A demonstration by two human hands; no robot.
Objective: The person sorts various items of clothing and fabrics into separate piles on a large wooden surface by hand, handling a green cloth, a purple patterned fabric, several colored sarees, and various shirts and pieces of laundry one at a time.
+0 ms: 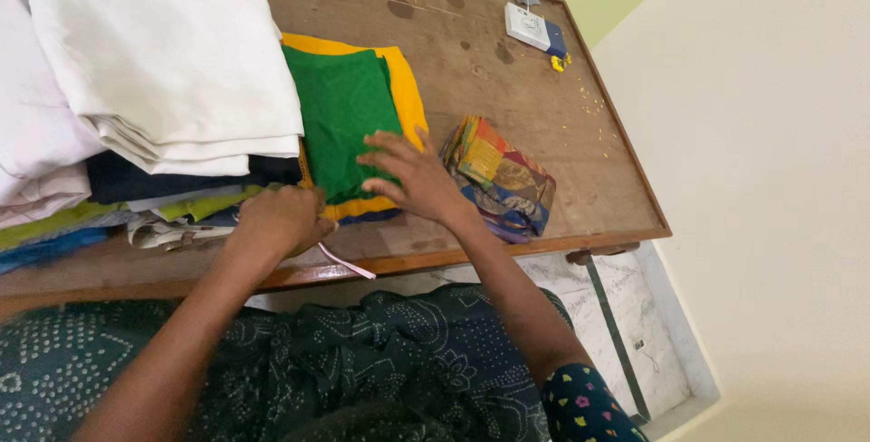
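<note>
Head view: folded green cotton cloth (343, 116) lies on yellow cloth (408, 97) at the wooden table's (544, 147) near edge. Right hand (412, 179), fingers spread, presses it flat. Left hand (281, 220), closed, pinches a pink tape strip (347, 262). Step judged: measuring or smoothing; next calls for steady cloth. Patterned folded bundle (498, 174) just beside.

No packages, signs or screens are showing. One thin pink strip (347, 262), perhaps a label or tape, is hanging over the worktop's (544, 134) front edge at lower centre; too small to tell which.
</note>
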